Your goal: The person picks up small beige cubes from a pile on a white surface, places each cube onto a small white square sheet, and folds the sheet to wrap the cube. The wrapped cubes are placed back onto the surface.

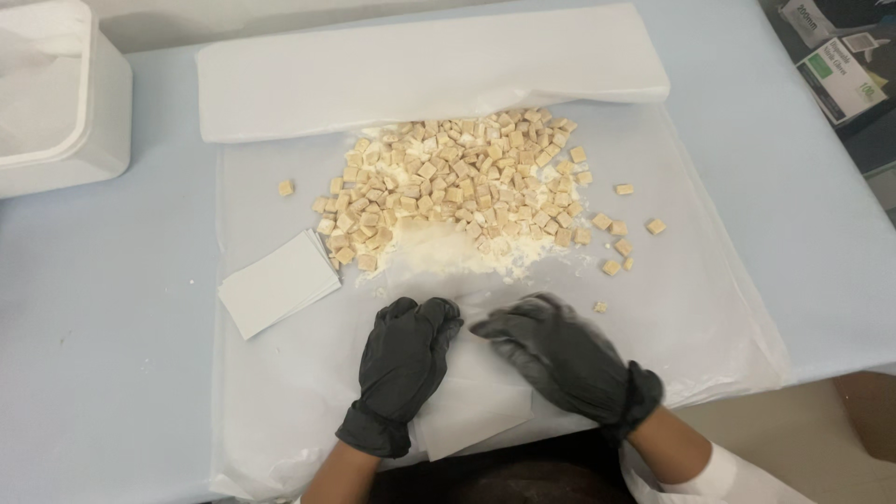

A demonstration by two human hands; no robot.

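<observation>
Gloved hands, left (403, 359), right (560, 359) (blurred), on white paper (471, 411), grip unclear

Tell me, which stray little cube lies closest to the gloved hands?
The lone cube just beyond the right hand. The other strays lie farther up the clear plastic sheet, nearer the main pile.

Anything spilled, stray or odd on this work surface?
A few tan cubes lie scattered right of the main pile, one sits alone to its left, and white powder is spread beneath. Nothing looks damaged.
</observation>
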